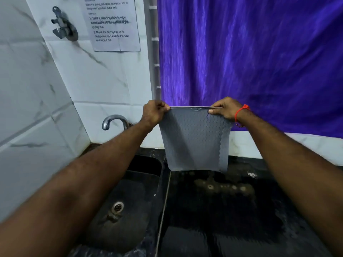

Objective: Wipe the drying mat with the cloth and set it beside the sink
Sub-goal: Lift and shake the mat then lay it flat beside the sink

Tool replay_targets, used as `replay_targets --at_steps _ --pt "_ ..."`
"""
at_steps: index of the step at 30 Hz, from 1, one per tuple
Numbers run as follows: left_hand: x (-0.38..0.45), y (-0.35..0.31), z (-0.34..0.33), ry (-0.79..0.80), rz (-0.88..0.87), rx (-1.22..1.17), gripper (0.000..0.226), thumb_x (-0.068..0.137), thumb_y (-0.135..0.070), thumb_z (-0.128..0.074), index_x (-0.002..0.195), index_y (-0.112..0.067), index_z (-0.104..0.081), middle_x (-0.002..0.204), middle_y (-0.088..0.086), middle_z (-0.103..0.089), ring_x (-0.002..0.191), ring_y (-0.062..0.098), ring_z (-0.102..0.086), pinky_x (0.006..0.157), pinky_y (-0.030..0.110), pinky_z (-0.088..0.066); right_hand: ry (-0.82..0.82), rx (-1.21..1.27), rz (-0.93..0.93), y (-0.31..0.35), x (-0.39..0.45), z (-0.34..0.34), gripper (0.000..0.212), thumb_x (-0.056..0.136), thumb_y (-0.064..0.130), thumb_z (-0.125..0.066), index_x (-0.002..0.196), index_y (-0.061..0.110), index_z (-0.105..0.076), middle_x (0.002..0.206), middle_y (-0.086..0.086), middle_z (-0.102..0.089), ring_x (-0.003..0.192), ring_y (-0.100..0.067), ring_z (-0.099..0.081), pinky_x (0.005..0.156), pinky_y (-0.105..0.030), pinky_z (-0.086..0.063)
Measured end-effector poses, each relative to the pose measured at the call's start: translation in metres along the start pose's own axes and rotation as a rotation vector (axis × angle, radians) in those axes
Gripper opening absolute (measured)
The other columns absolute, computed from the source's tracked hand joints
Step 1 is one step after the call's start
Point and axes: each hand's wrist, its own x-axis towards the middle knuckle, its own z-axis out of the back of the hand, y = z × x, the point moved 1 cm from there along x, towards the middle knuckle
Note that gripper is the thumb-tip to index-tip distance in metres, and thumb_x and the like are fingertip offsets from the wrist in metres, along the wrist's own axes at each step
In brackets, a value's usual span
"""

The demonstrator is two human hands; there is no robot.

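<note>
Both hands, left hand and right hand, pinched the hanging drying mat; its limp lower edge risked folding under on the desk toward 6 o'clock.

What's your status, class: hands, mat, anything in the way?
Left hand and right hand each pinch a top corner. Drying mat hangs upright above the counter, right of the sink. No cloth in view. Nothing blocks the counter.

The single head-worn camera looks forward and down, close over the sink and counter.
</note>
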Motion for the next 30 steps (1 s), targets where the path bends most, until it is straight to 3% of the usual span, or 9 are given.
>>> replay_targets --at_steps 5,8,11,14,18,22,24,26,30 --pt "-0.043 0.026 0.002 0.085 -0.011 -0.045 0.007 0.088 -0.025 -0.076 0.083 -0.022 -0.072 0.079 -0.007 -0.07 0.083 0.02 -0.07 0.079 0.041 -0.061 0.011 -0.014 -0.022 0.003 -0.053 -0.018 0.018 0.087 0.031 -0.067 0.099 0.02 -0.075 0.098 0.0 -0.074 0.094 -0.012 -0.064 0.085 -0.027 -0.043" --pt "-0.083 0.044 0.005 0.18 -0.033 -0.068 0.009 0.087 -0.027 -0.076 0.08 -0.028 -0.071 0.079 -0.01 -0.073 0.08 0.01 -0.071 0.078 0.035 -0.06 0.041 -0.001 -0.026 0.007 -0.099 -0.037 0.018 0.086 0.027 -0.069 0.1 0.017 -0.076 0.101 0.004 -0.073 0.095 -0.007 -0.062 0.082 -0.021 -0.04" --pt "-0.13 0.06 0.008 0.262 -0.073 -0.079 0.008 0.089 -0.019 -0.074 0.082 -0.024 -0.072 0.074 -0.018 -0.071 0.068 -0.007 -0.063 0.074 0.022 -0.053 0.077 0.044 0.002 0.008 -0.146 -0.064 0.02 0.083 0.019 -0.072 0.1 0.01 -0.075 0.107 -0.001 -0.073 0.097 -0.003 -0.062 0.086 -0.012 -0.042" --pt "-0.176 0.086 0.01 0.308 -0.126 -0.039 0.004 0.089 -0.019 -0.073 0.086 -0.018 -0.075 0.074 -0.019 -0.07 0.066 -0.013 -0.059 0.069 0.016 -0.049 0.145 0.031 0.041 0.005 -0.193 -0.094 0.021 0.083 0.024 -0.072 0.1 0.012 -0.076 0.106 0.001 -0.073 0.097 -0.003 -0.065 0.082 0.0 -0.039" --pt "-0.234 0.123 0.005 0.382 -0.118 -0.023 0.006 0.09 -0.018 -0.072 0.086 -0.021 -0.075 0.079 -0.019 -0.071 0.074 -0.01 -0.063 0.068 0.008 -0.045 0.217 0.017 0.087 0.0 -0.243 -0.137 0.038 0.084 0.048 -0.061 0.102 0.018 -0.075 0.111 0.008 -0.072 0.105 0.001 -0.062 0.097 -0.017 -0.044" --pt "-0.282 0.161 -0.007 0.453 -0.124 0.003 0.005 0.09 -0.02 -0.071 0.086 -0.023 -0.073 0.082 -0.018 -0.072 0.081 -0.007 -0.066 0.072 0.013 -0.047 0.255 0.036 0.179 -0.01 -0.291 -0.188 0.066 0.088 0.067 -0.038 0.106 0.014 -0.073 0.117 0.005 -0.069 0.114 0.01 -0.051 0.101 -0.014 -0.04" --pt "-0.302 0.175 -0.012 0.519 -0.119 -0.001 0.004 0.09 -0.024 -0.07 0.087 -0.024 -0.072 0.083 -0.019 -0.071 0.081 -0.006 -0.066 0.074 0.017 -0.05 0.274 0.042 0.177 -0.013 -0.315 -0.207 0.06 0.091 0.062 -0.038 0.11 0.016 -0.072 0.119 0.002 -0.068 0.117 0.006 -0.051 0.103 -0.019 -0.04" --pt "-0.321 0.184 -0.016 0.583 -0.117 0.032 0.007 0.091 -0.033 -0.065 0.091 -0.027 -0.069 0.085 -0.022 -0.07 0.083 -0.005 -0.066 0.077 0.024 -0.053 0.301 0.049 0.167 -0.017 -0.335 -0.22 0.049 0.096 0.052 -0.039 0.112 0.018 -0.07 0.119 -0.001 -0.068 0.118 0.0 -0.052 0.104 -0.014 -0.036" --pt "-0.352 0.194 -0.02 0.658 -0.19 0.185 0.019 0.092 -0.046 -0.054 0.102 -0.032 -0.062 0.1 -0.019 -0.07 0.093 -0.001 -0.065 0.081 0.03 -0.054 0.355 -0.014 0.189 -0.028 -0.371 -0.242 0.036 0.1 0.043 -0.035 0.122 0.032 -0.06 0.127 0.008 -0.064 0.123 0.002 -0.049 0.107 -0.015 -0.033"
